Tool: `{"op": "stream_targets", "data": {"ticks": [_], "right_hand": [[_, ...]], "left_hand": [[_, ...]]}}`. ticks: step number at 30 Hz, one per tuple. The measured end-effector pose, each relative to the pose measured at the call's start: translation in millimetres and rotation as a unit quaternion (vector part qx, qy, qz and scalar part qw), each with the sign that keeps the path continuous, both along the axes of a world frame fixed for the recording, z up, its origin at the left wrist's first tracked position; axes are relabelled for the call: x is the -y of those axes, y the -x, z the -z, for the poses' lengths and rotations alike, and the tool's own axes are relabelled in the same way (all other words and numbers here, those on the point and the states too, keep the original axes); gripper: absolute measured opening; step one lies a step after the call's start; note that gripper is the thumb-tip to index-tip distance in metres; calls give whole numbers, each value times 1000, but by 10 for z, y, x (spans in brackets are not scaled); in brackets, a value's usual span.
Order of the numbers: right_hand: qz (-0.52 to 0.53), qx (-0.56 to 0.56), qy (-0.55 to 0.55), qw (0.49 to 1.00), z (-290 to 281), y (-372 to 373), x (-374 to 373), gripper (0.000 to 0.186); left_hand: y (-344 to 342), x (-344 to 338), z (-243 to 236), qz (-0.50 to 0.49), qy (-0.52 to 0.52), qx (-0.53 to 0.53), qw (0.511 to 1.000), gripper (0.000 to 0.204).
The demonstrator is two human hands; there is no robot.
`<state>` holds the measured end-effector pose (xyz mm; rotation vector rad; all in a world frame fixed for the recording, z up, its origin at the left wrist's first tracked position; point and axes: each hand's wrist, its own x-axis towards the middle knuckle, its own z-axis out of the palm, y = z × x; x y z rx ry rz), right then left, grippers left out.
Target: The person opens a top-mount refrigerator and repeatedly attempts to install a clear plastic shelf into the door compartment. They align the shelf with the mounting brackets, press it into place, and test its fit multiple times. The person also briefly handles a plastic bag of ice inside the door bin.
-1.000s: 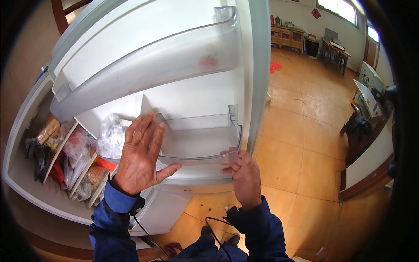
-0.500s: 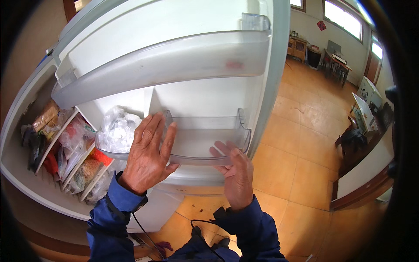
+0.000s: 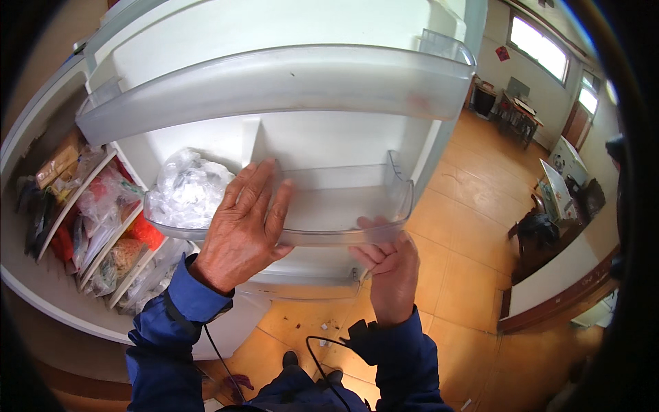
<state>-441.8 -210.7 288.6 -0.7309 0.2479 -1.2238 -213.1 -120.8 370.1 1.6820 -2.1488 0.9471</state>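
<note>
A clear plastic refrigerator door shelf point(image 3: 343, 233) sits across the inside of the open door, with a bundled clear plastic bag point(image 3: 191, 189) in its left end. My left hand point(image 3: 240, 230) straddles the shelf's front rim near the middle, its long fingers reaching up over the inside and its thumb outside. At the right front corner, my right hand point(image 3: 392, 275) holds the same shelf from below. Some of its curled fingers show blurred through the plastic. How firmly either hand grips cannot be made out.
Above is a larger frosted door shelf point(image 3: 281, 86); a lower one point(image 3: 302, 288) lies beneath my hands. At left, the refrigerator's shelves hold several bagged items point(image 3: 99, 206). A black cord point(image 3: 319, 364) hangs between my sleeves. Small debris lies on the tiled floor point(image 3: 453, 261).
My view has shifted, so the door and its shelves spread farther right in the picture. Both hands have stayed at about the same places on the shelf.
</note>
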Motion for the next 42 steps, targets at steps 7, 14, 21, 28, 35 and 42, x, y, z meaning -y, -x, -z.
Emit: {"op": "stream_targets", "data": {"ticks": [7,14,21,28,35,42], "right_hand": [[517,-275,348,732,-149,255,120,18],[365,-305,678,560,-551,24,501,29],[411,-320,662,538,-331,-67,507,37],[382,-355,683,512,-435,-3,452,36],[341,-399,702,481,-533,84,372,30],[280,-420,690,519,-751,128,196,17]], "left_hand": [[14,1,38,-5,-12,-7,1000,109],[31,-25,53,-18,-21,-10,1000,107],[-38,-19,115,-6,-11,-15,1000,109],[-30,-34,100,5,-11,-23,1000,111],[24,-107,68,20,-2,-37,999,94],[206,-539,412,0,80,-78,994,68]]}}
